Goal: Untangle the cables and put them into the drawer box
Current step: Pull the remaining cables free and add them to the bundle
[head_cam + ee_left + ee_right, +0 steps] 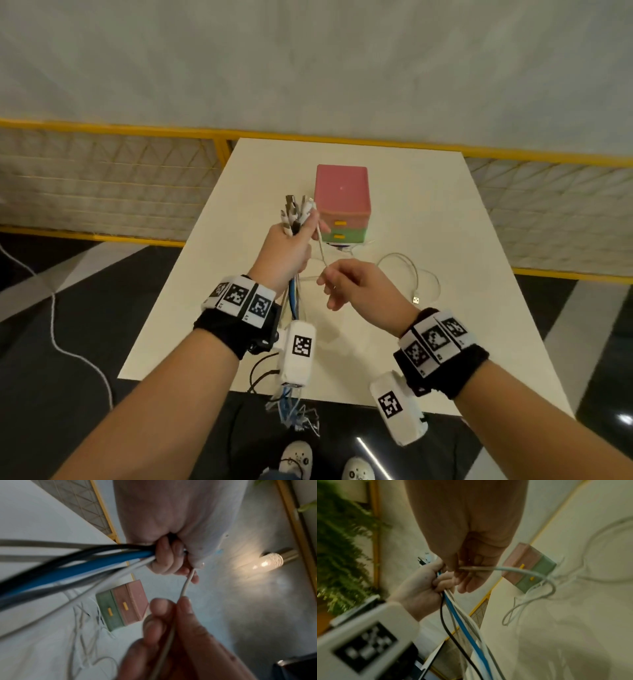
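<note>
My left hand (291,245) is raised over the table and grips a bundle of cables (295,214), their plugs sticking up out of the fist. Black, blue and white strands (462,626) hang down from it past the table's near edge. My right hand (342,279) pinches one white cable (321,248) a short way below the left hand, and it runs taut between them (186,584). The drawer box (343,200), pink on top with a green drawer below and yellow handles, stands closed just beyond the hands.
A loose white USB cable (416,274) loops on the white table (462,222) right of the box, its plug toward me. More thin white cable lies in front of the box (84,616). A yellow-framed mesh fence (102,178) surrounds the table.
</note>
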Tool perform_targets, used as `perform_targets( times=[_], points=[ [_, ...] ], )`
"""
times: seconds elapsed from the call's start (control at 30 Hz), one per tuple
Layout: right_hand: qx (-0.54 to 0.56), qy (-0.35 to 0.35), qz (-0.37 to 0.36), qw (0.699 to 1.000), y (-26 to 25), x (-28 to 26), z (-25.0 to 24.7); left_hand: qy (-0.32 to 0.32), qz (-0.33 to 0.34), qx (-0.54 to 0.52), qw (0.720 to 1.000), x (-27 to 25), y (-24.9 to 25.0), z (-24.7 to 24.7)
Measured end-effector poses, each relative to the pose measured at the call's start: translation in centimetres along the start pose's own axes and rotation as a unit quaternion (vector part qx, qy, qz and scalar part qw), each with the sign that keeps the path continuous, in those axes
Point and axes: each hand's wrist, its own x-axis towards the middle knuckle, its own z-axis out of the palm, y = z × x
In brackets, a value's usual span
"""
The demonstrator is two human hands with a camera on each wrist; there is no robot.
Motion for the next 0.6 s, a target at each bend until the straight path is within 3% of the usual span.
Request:
perform_targets(
  times=[0.3,0.47,0.6],
  points=[
    [-0.19,-0.056,-0.09,0.976,0.6,0.1,-3.6,0.019,0.095,-0.103,0.99,1.7,6.5,1.0],
    [-0.269,-0.051,-0.042,0.961,2.2,2.3,-7.2,-0.022,0.132,-0.184,0.974,1.9,9.7,-0.4],
    [-0.256,-0.032,-0.041,0.965,-0.2,4.7,-9.1,-0.064,0.159,-0.13,0.977,0.6,10.4,-0.9]
  ],
)
